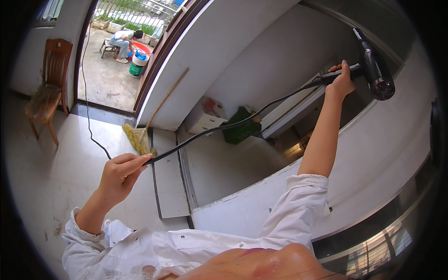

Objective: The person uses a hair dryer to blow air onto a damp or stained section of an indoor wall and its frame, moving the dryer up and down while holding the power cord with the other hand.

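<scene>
Raised at the upper right, my right hand [339, 82] grips a black hair dryer [376, 70] by its handle. The dryer's round, grille-like end faces down toward me. From the handle a black power cord [224, 126] sags across the view to my left hand [122, 173]. My left thumb and fingers pinch this cord in front of my chest. Beyond the left hand, the cord continues over the floor and up along the open doorway [108, 70]. The plug is not visible.
A broom [134, 138] leans by the doorway, near a wooden chair [49, 91]. Beyond a low step are a white drawer cabinet [204, 120] and a green crate [241, 131]. Outside, a person [122, 42] sits bent over a red basin [141, 47], beside a bucket [137, 66].
</scene>
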Demonstrator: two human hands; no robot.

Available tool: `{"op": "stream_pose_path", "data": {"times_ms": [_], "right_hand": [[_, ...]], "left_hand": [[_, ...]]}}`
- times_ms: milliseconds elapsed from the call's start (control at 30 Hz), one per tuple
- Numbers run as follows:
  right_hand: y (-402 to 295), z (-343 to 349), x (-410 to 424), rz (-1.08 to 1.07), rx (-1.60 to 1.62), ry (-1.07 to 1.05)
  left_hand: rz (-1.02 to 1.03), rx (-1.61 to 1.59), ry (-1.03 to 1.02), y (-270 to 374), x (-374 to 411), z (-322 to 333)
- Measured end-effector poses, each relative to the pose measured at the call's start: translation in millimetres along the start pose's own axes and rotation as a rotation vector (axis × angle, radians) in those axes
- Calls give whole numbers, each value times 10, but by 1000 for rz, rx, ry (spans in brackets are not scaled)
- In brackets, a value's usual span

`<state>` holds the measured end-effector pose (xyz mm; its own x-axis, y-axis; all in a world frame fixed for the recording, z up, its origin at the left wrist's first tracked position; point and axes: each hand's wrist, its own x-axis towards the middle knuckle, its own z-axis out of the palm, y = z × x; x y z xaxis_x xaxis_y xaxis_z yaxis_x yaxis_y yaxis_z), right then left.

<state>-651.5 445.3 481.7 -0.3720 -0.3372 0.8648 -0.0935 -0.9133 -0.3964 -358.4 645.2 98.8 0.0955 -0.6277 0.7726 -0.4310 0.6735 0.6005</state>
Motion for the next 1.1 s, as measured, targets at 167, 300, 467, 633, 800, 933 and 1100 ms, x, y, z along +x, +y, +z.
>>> {"op": "stream_pose_path", "data": {"times_ms": [167,300,467,633,800,933,1100], "right_hand": [[405,430,363,-28,45,62],[616,877,616,-27,124,139],[770,1355,998,-45,182,263],[1096,1556,1266,-34,171,290],[1478,1648,1638,-69,227,287],[1759,1680,1934,-117,232,272],[2083,1662,2413,-205,292,252]], "left_hand": [[-1,-39,-49,-407,466,-45],[43,-90,-52,-915,924,-141],[54,-160,-62,-1460,1530,-256],[49,-233,-91,-1938,1885,-114],[63,-253,-95,-2294,2251,112],[103,-241,-57,-2507,2605,430],[176,-273,5,-2795,3035,1066]]}}
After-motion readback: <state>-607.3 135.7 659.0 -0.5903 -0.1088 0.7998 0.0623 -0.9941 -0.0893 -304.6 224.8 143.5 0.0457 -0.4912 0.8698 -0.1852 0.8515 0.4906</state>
